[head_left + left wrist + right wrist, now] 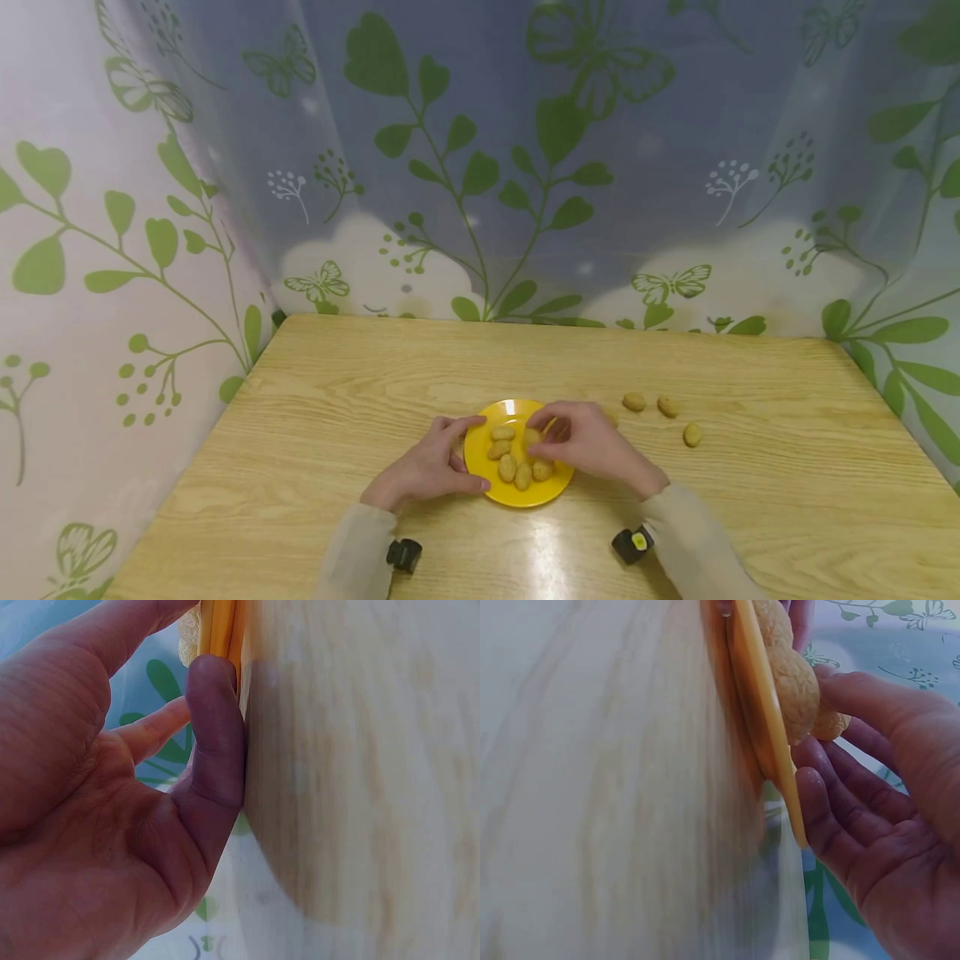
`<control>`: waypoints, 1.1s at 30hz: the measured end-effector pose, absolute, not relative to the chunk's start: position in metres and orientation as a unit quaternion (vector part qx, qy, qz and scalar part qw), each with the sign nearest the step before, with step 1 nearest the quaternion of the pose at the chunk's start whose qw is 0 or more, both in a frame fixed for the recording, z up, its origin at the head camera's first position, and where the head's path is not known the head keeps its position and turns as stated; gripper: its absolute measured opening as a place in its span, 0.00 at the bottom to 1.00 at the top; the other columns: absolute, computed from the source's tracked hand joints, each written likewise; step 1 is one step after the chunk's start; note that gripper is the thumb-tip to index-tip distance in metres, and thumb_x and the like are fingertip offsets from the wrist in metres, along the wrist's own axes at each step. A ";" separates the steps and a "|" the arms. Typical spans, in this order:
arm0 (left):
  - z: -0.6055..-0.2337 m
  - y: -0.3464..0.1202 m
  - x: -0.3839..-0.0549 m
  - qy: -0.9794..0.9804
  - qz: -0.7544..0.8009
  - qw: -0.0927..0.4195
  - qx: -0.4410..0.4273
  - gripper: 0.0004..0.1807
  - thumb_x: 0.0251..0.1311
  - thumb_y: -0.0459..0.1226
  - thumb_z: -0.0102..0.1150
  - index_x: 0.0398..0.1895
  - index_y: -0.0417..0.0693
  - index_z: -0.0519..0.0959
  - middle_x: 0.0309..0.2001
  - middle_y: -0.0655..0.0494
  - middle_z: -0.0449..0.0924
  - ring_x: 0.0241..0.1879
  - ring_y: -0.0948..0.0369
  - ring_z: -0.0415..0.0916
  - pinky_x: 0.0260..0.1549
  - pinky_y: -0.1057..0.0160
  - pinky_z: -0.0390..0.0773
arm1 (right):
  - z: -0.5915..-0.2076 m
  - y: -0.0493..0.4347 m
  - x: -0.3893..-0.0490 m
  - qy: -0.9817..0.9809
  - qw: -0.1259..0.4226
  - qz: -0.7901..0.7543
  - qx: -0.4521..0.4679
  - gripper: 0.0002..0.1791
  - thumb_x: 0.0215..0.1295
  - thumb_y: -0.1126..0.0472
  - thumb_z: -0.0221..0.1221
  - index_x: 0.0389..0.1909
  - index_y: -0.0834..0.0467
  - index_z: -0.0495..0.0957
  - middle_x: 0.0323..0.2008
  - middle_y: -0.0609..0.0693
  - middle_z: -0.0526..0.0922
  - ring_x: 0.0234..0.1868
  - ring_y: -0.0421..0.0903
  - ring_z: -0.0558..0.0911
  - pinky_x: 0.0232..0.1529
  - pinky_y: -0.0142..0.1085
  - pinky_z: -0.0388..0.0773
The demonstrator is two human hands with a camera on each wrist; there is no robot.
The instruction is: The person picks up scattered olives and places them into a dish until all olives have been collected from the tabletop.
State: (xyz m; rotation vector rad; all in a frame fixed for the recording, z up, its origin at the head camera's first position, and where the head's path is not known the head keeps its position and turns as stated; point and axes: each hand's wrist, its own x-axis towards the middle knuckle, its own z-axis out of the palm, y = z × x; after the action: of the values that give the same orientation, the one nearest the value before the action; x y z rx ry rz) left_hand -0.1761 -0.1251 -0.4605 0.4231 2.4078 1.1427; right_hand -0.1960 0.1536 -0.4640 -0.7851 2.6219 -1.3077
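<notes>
A round yellow plate lies on the wooden table, with several small yellow-brown potatoes arranged along its left and near sides. My left hand holds the plate's left edge, thumb at the near rim and fingers toward the far rim. Over the plate's right side, my right hand pinches a potato between thumb and fingertips. In the right wrist view that potato sits close beside another, rough-skinned potato on the plate. The left wrist view shows fingers against the plate edge.
To the right of the plate lie loose potatoes, one partly hidden behind my right hand. The wooden table ends at a curtain printed with leaves and butterflies. Dark wrist devices sit at both sleeves.
</notes>
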 end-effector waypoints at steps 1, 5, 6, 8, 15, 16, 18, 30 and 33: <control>-0.460 -0.125 -0.176 0.870 0.413 0.220 0.153 0.49 0.53 0.46 0.78 0.78 0.59 0.63 0.65 0.45 0.61 0.37 0.62 0.75 0.39 0.66 0.75 | -0.464 0.153 -0.196 0.862 0.056 -0.432 -0.259 0.14 0.58 0.55 0.74 0.44 0.51 0.86 0.39 0.45 0.88 0.35 0.37 0.83 0.37 0.31 0.82; -0.460 -0.125 -0.176 0.872 0.410 0.218 0.153 0.49 0.54 0.47 0.78 0.78 0.59 0.62 0.65 0.45 0.61 0.36 0.62 0.75 0.39 0.65 0.75 | -0.466 0.149 -0.197 0.860 0.056 -0.432 -0.265 0.14 0.59 0.54 0.74 0.44 0.51 0.86 0.39 0.44 0.88 0.35 0.36 0.83 0.37 0.31 0.82; -0.460 -0.125 -0.176 0.873 0.409 0.218 0.154 0.49 0.54 0.47 0.78 0.78 0.60 0.62 0.65 0.45 0.61 0.36 0.62 0.75 0.40 0.65 0.75 | -0.466 0.149 -0.197 0.861 0.056 -0.431 -0.266 0.14 0.59 0.54 0.74 0.45 0.51 0.86 0.40 0.44 0.88 0.35 0.36 0.83 0.37 0.31 0.82; -0.460 -0.126 -0.176 0.874 0.408 0.217 0.154 0.48 0.54 0.47 0.78 0.78 0.59 0.63 0.65 0.45 0.61 0.36 0.62 0.75 0.40 0.65 0.75 | -0.467 0.147 -0.197 0.862 0.060 -0.429 -0.264 0.14 0.59 0.53 0.74 0.45 0.50 0.86 0.40 0.44 0.88 0.35 0.36 0.83 0.38 0.31 0.82; -0.460 -0.126 -0.176 0.875 0.404 0.222 0.149 0.48 0.54 0.48 0.78 0.78 0.61 0.62 0.66 0.47 0.61 0.37 0.63 0.76 0.40 0.66 0.75 | -0.467 0.142 -0.197 0.861 0.068 -0.427 -0.269 0.14 0.59 0.53 0.74 0.44 0.52 0.86 0.38 0.45 0.88 0.35 0.36 0.82 0.36 0.30 0.81; -0.460 -0.126 -0.176 0.875 0.404 0.222 0.148 0.49 0.54 0.48 0.78 0.78 0.61 0.62 0.65 0.47 0.61 0.37 0.63 0.76 0.40 0.66 0.76 | -0.467 0.142 -0.197 0.859 0.068 -0.427 -0.273 0.14 0.59 0.54 0.74 0.44 0.52 0.86 0.38 0.46 0.88 0.35 0.36 0.82 0.36 0.30 0.81; -0.461 -0.126 -0.176 0.875 0.404 0.223 0.148 0.49 0.54 0.48 0.77 0.78 0.61 0.62 0.66 0.48 0.61 0.37 0.63 0.76 0.39 0.66 0.76 | -0.467 0.141 -0.197 0.857 0.071 -0.430 -0.274 0.13 0.59 0.54 0.74 0.43 0.52 0.86 0.37 0.46 0.88 0.35 0.36 0.82 0.36 0.30 0.81; -0.460 -0.125 -0.176 0.871 0.412 0.225 0.145 0.49 0.53 0.46 0.78 0.77 0.60 0.63 0.66 0.46 0.61 0.36 0.62 0.76 0.38 0.66 0.76 | -0.468 0.141 -0.197 0.861 0.081 -0.420 -0.277 0.11 0.60 0.54 0.74 0.42 0.51 0.87 0.36 0.44 0.88 0.33 0.35 0.82 0.36 0.30 0.81; -0.459 -0.124 -0.175 0.871 0.413 0.223 0.145 0.48 0.53 0.46 0.78 0.77 0.60 0.63 0.65 0.45 0.61 0.36 0.62 0.75 0.38 0.66 0.75 | -0.468 0.141 -0.197 0.860 0.084 -0.420 -0.277 0.11 0.60 0.54 0.73 0.42 0.52 0.87 0.36 0.45 0.88 0.34 0.35 0.82 0.37 0.30 0.80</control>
State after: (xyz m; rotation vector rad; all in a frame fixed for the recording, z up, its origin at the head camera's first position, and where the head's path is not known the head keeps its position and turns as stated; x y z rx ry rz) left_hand -0.1755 -0.1245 -0.4591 0.4009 2.4050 1.1408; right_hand -0.1967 0.1415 -0.4681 -0.8268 2.5678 -1.2526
